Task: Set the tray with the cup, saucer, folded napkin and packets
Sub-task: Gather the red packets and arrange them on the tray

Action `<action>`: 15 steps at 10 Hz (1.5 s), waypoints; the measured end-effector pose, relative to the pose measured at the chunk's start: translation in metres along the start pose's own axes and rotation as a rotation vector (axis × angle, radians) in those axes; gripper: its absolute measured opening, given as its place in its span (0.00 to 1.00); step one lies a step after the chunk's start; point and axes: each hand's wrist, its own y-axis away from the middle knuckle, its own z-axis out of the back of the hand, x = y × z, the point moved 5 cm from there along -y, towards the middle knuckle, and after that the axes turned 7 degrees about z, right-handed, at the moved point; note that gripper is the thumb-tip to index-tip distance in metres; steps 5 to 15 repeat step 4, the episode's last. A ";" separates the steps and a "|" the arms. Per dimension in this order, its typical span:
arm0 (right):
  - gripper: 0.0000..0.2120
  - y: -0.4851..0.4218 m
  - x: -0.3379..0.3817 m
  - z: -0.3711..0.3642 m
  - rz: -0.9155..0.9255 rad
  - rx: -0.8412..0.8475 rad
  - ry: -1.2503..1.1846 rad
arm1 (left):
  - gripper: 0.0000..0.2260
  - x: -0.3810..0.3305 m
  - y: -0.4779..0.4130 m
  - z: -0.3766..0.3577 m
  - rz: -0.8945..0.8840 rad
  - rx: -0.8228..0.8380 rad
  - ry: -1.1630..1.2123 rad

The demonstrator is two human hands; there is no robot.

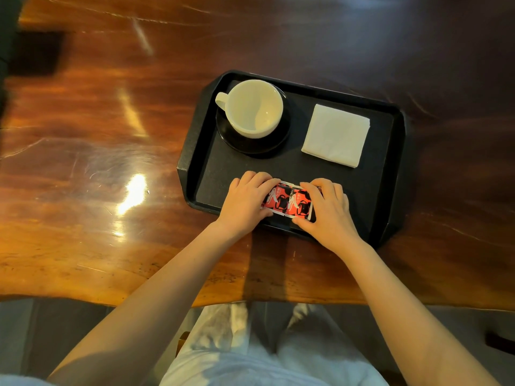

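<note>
Desk [111, 135] of glossy reddish wood is carrying one black tray [390, 174], lying slightly askew toward the right. On the tray one white cup [255, 110] is sitting empty on one black saucer [250, 144] at the far left, handle pointing left. One white folded napkin [335, 135] is lying flat at the far right, well apart from the saucer. Two red-and-black packets [288, 201] are lying side by side, touching, at the tray's near edge.

Both bare forearms are reaching forward from the seated person and converging on the packets. One left hand [246, 200] is resting palm down, its curled fingers pressing on the left packet's edge. One right hand [330, 210] is mirroring it, its grip half curled, thumb at the near corner and fingertips on the far edge of the right packet.
</note>
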 end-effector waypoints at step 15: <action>0.38 -0.001 0.005 0.014 -0.057 0.045 -0.091 | 0.32 0.010 -0.002 0.021 0.007 -0.002 0.026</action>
